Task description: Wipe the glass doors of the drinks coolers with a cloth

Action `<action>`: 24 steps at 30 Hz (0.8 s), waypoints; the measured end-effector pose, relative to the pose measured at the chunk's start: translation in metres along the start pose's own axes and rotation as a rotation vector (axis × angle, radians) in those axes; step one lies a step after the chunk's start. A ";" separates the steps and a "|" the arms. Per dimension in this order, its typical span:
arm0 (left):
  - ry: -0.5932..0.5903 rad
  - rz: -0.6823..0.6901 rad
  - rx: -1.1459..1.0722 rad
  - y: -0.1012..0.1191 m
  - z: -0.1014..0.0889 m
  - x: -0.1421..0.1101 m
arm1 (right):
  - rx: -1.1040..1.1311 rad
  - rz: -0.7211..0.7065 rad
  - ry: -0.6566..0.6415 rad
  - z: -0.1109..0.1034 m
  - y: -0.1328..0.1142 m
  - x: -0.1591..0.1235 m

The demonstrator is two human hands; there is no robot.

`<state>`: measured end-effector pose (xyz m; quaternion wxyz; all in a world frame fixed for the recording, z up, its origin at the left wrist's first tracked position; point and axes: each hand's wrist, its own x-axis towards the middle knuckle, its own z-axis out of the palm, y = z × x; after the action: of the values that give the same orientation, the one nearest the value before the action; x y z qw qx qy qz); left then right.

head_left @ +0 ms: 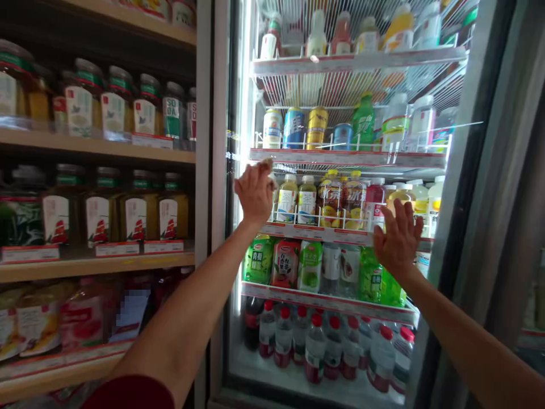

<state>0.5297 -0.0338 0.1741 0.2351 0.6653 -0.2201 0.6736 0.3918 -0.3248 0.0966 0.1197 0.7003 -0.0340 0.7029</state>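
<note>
Gripping rag (267,163), probably (kinda blurry), in left hand (254,192) at fridge's (220,204) 9 o'clock. Holding right hand (398,243) spread, empty, at 3 o'clock, near bottles (376,200).

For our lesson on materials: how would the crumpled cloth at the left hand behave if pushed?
The cloth is probably floppy, given its creased, uneven edge beyond the left hand. It seems light, being a small wad. Against smooth glass, it may slide easily.

Labelled bottles (80,108) on wooden shelves (106,264)
</note>
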 end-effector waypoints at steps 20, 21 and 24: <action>-0.091 0.456 -0.096 0.055 0.015 -0.059 | -0.070 -0.005 -0.032 -0.002 -0.004 -0.001; -0.117 0.540 -0.102 0.059 0.015 -0.063 | -0.072 -0.004 -0.037 -0.003 -0.004 -0.001; -0.100 0.431 -0.072 0.040 0.009 -0.060 | -0.077 -0.004 -0.032 -0.003 -0.004 -0.001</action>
<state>0.5133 -0.0723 0.1152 0.0982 0.6267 -0.3922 0.6662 0.3893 -0.3200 0.0945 0.1474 0.7065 -0.0619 0.6895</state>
